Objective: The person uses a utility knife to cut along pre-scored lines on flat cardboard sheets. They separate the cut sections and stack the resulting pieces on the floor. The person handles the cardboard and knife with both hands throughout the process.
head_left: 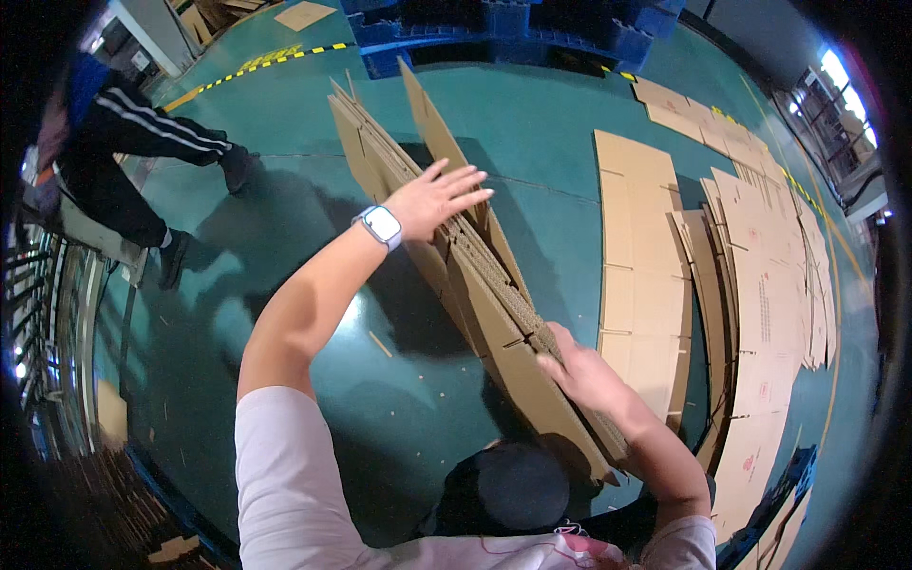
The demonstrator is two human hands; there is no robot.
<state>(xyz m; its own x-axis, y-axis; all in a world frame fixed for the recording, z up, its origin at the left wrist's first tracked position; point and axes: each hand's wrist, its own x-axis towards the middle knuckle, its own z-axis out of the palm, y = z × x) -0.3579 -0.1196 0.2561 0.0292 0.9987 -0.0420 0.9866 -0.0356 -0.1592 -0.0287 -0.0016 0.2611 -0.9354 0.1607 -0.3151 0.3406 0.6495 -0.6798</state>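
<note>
A thick bundle of folded brown cardboard sheets stands on edge in front of me, running from the far left to the near right. Slots are cut into its upper edges. My left hand, with a watch on the wrist, lies across the top edges with its fingers stretched out. One cardboard sheet leans away from the bundle on its right side, just under those fingertips. Nearer to me, my right hand grips the bundle's upper edge, its thumb on top and the other fingers partly hidden.
Flat slotted cardboard sheets lie on the green floor to the right, beside larger printed stacks. Blue pallets stand at the far side. At the left, a person in dark striped trousers is near a metal rack.
</note>
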